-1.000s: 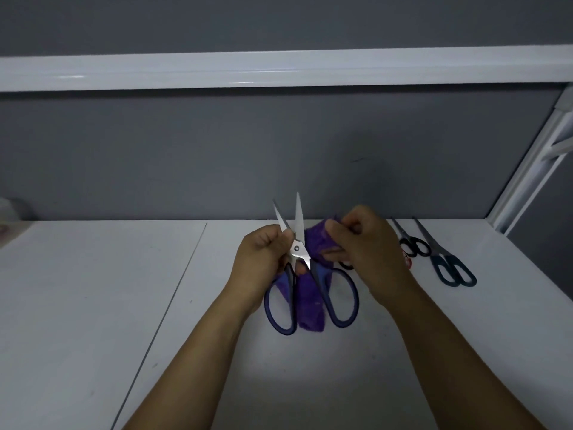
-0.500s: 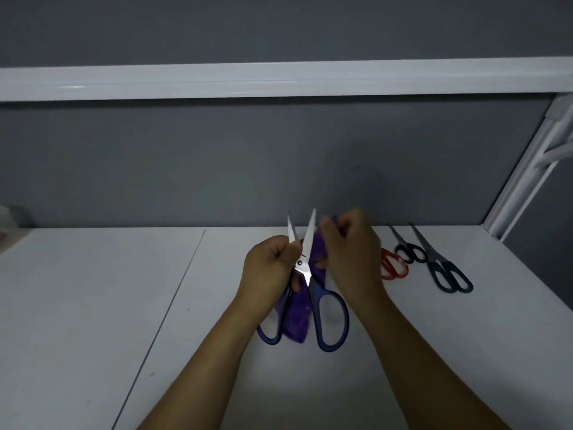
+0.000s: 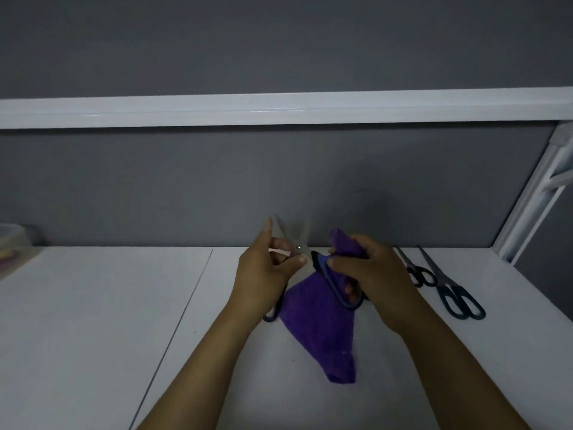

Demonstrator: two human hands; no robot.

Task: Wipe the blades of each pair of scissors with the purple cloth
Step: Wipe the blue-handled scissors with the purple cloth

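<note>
Blue-handled scissors point(image 3: 333, 279) are held above the white table, blades spread, blurred and pointing up. My left hand point(image 3: 265, 270) pinches them near the pivot, and one handle loop hangs below that hand. My right hand point(image 3: 370, 271) grips the purple cloth point(image 3: 319, 324) together with the scissors' right handle. A bunch of cloth sticks up above the fingers. The rest hangs down in a long point onto the table. The cloth is off the blades.
Small black-handled scissors point(image 3: 418, 274) and larger dark teal-handled scissors point(image 3: 455, 297) lie on the table at the right. A white frame post point(image 3: 527, 206) rises at the far right. A pale container point(image 3: 12, 246) sits at the left edge. A grey wall closes the back.
My right hand has dropped from the blades to the right handle, taking the cloth with it. The cloth now hangs lower and unfolded. The scissors' handles are spread wider.
</note>
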